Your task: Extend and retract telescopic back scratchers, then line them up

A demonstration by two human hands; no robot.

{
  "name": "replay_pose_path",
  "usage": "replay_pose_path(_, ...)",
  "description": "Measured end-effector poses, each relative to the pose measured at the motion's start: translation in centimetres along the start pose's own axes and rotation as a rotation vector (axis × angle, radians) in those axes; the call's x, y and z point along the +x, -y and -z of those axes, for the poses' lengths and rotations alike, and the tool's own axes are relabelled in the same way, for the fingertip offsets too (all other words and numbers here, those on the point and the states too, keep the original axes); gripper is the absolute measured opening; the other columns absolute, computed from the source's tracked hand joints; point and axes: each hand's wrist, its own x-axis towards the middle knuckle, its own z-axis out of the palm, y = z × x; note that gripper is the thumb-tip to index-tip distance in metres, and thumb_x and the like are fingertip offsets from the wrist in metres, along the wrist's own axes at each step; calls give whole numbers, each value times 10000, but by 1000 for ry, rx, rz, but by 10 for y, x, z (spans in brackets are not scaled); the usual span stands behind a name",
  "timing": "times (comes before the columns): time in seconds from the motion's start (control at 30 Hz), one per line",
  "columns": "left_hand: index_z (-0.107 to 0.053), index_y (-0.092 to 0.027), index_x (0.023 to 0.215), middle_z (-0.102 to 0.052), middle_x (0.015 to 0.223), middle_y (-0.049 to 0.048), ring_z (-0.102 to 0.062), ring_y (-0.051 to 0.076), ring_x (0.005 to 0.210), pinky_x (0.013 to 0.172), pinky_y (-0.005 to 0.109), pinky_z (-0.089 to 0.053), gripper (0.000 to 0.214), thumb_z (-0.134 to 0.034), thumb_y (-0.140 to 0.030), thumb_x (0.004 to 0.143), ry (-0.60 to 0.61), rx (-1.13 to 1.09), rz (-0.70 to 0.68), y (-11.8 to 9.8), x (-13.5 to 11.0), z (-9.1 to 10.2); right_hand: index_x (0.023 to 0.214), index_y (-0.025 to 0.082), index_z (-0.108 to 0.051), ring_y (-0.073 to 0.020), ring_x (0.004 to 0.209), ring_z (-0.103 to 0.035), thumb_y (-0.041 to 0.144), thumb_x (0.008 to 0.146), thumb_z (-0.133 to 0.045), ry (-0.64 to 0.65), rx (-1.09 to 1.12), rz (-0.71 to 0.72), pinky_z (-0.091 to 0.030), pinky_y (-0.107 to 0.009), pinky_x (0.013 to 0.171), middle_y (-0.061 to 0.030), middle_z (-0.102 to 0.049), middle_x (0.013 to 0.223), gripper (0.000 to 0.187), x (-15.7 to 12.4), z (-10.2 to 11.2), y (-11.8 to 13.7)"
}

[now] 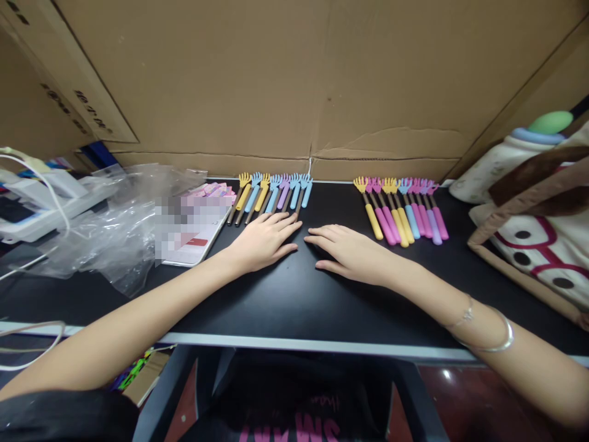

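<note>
My left hand [264, 242] lies palm down on the black tabletop [294, 307], fingers stretched out and holding nothing. Its fingertips are at the lower ends of a row of small back scratchers [253, 197] with hand-shaped heads in yellow, blue and purple; the fingers hide some of the rods, and I cannot tell whether they touch. Opposite it, my right hand [352, 250] also rests flat with its fingers extended. To the right of that hand is a second row of back scratchers [391, 224], with yellow, pink, blue and purple handles lying side by side.
A phone [202, 236], pink packets [214, 191] and crumpled clear plastic bags [133, 215] lie at left, beside a white device [55, 202] with cables. At right stand a white bottle [501, 162] and a cloth bag [515, 227]. Cardboard [294, 80] walls the back.
</note>
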Motion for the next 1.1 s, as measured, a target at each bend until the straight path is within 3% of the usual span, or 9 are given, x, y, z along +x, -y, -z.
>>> replay_pose_path(0.3,-455,-177,1363,-465,1418,65,-419,230,1291,1080,410,-323,462,-374,-398,965,18,-11,-53,-5,0,8,1296,118,-521,-253,1187,-508,425,918,-433,9,-26,8,-409,-427,1001,-143,-542,1321,495,0,0,-2)
replay_pose_path(0.47,-534,-164,1281,-545,1344,63,-478,217,1220,1034,376,-355,395,-430,-350,948,-40,-11,-134,-9,0,12,1196,171,-592,-219,1093,-557,370,937,-405,-47,-21,21,-415,-392,958,-92,-625,1209,376,2,1,-5)
replay_pose_path(0.63,-563,-199,1233,-635,1204,41,-544,182,1102,952,329,-384,326,-441,-293,945,-103,-40,-181,-15,1,18,1005,187,-652,-187,893,-593,347,959,-333,-125,-57,-136,-436,-314,764,-70,-689,946,360,3,6,-15)
replay_pose_path(0.73,-585,-222,1192,-655,1149,29,-567,164,1057,922,318,-385,293,-433,-280,948,-102,-63,-233,-21,1,21,1066,163,-628,-215,964,-577,346,956,-331,-155,-134,-272,-432,-328,782,-93,-679,1021,366,1,6,-26)
replay_pose_path(0.87,-576,-221,1195,-668,1122,19,-587,151,1022,894,306,-389,294,-413,-260,953,-98,-75,-346,-27,2,25,1205,116,-561,-266,1024,-570,393,933,-377,-79,-234,-426,-448,-372,793,-137,-637,1160,430,-5,-2,-42)
replay_pose_path(1.0,-601,-239,1156,-667,1136,5,-607,139,965,851,292,-409,282,-404,-244,953,-114,-76,-466,-32,1,27,1208,121,-564,-268,981,-590,401,922,-391,-42,-255,-453,-449,-374,770,-145,-658,1096,436,-8,-4,-48)
replay_pose_path(1.1,-625,-264,1113,-675,1124,-17,-610,125,948,841,275,-416,285,-404,-200,945,-137,-110,-520,-37,-1,30,1062,165,-644,-249,930,-598,391,923,-382,-54,-182,-446,-434,-354,766,-108,-681,993,374,-5,5,-44)
